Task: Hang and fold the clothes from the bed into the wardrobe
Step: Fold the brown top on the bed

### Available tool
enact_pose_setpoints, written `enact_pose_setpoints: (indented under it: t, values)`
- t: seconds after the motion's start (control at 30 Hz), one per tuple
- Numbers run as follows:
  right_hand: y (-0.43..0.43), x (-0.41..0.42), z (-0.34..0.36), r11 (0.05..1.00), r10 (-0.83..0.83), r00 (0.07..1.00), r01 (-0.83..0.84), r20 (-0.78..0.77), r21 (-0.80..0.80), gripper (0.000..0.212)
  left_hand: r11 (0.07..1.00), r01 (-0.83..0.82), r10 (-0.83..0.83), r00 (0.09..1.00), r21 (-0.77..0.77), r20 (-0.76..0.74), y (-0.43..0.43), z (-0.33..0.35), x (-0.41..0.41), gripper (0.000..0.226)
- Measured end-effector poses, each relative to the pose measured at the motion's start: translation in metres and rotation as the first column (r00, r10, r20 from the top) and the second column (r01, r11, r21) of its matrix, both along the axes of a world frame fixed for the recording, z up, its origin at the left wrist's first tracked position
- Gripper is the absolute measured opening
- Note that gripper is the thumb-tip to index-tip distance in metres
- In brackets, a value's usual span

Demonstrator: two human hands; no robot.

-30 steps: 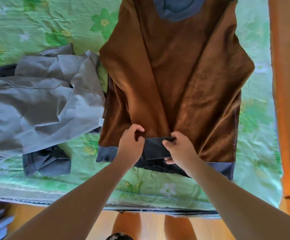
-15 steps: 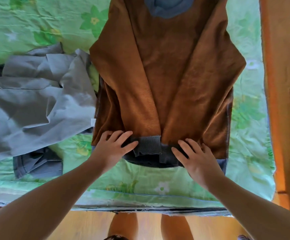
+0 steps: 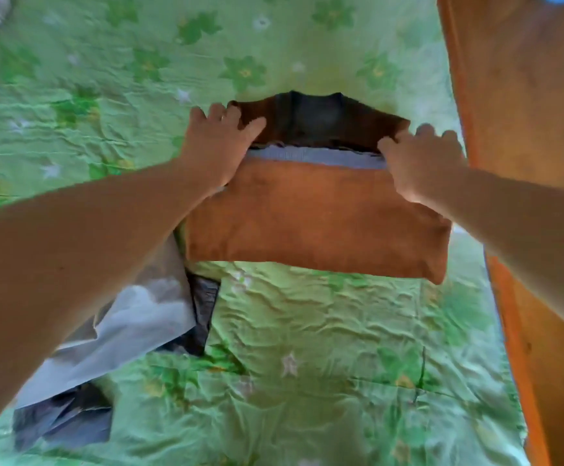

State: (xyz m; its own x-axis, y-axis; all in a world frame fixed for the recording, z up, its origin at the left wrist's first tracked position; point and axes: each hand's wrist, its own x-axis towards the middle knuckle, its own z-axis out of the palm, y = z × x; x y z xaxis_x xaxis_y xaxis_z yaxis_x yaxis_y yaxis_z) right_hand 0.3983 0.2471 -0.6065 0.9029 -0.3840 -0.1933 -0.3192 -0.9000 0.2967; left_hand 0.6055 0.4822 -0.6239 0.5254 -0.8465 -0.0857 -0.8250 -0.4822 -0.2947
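Observation:
A brown sweater [image 3: 317,216] with grey ribbed hem and collar lies folded in half on the green floral bed sheet [image 3: 307,331], its hem brought up near the collar. My left hand [image 3: 218,146] rests on the folded hem's left corner, fingers spread over the cloth. My right hand [image 3: 418,163] grips the hem's right corner, fingers curled over the edge. A light grey garment [image 3: 132,331] lies crumpled at the lower left, partly hidden under my left forearm.
A dark grey-blue garment [image 3: 65,425] lies under the light grey one at the lower left. An orange wooden bed frame [image 3: 526,129] runs along the right side. The view is blurred by head motion.
Both hands have carried the sweater's lower hem away from me and laid it up by the collar, folding the sweater in half. The camera has leaned forward over the bed.

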Motion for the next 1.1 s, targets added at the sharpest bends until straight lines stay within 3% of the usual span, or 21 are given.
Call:
enact_pose_setpoints:
  t: [0.07,0.17,0.23,0.27,0.33,0.47,0.53,0.83,1.1]
  values:
    - [-0.004,0.026,-0.005,0.994,-0.066,0.998,0.068,0.025,-0.084,0.04,0.991,-0.124,0.127,0.991,-0.056,0.051,-0.026,0.002,0.012,0.069]
    - [0.03,0.017,-0.047,0.988,0.043,0.981,-0.014,-0.188,0.151,0.053,0.999,0.047,-0.046,0.988,-0.001,-0.15,-0.025,-0.034,-0.019,0.057]
    - [0.057,-0.01,-0.085,0.957,0.057,0.936,0.048,-0.347,0.287,0.07,0.972,0.11,-0.028,0.932,0.208,-0.363,0.001,-0.075,-0.051,0.077]
    - [0.066,-0.025,-0.101,0.955,0.052,0.924,0.064,-0.379,0.289,0.08,0.95,0.11,0.018,0.916,0.293,-0.402,0.015,-0.096,-0.062,0.09]
    - [0.074,-0.042,-0.131,0.968,0.037,0.942,0.05,-0.334,0.246,0.089,0.948,0.081,0.041,0.928,0.307,-0.37,0.038,-0.132,-0.074,0.102]
    - [0.067,-0.043,-0.156,0.989,0.094,0.987,-0.077,-0.134,0.128,0.051,0.983,0.048,0.003,0.962,0.18,-0.272,0.04,-0.15,-0.08,0.082]
    - [0.058,-0.041,-0.152,0.985,0.095,0.987,-0.074,-0.13,0.156,0.045,0.984,0.025,0.024,0.963,0.176,-0.27,0.036,-0.147,-0.083,0.072]
    - [0.104,-0.118,-0.105,0.921,0.096,0.929,0.053,-0.357,0.386,0.055,0.959,0.026,0.119,0.866,0.282,-0.486,0.078,-0.101,-0.161,0.06]
    - [0.191,-0.243,-0.101,0.855,0.208,0.78,0.147,-0.59,0.497,0.061,0.832,0.275,0.16,0.713,0.482,-0.683,0.159,-0.093,-0.275,0.071]
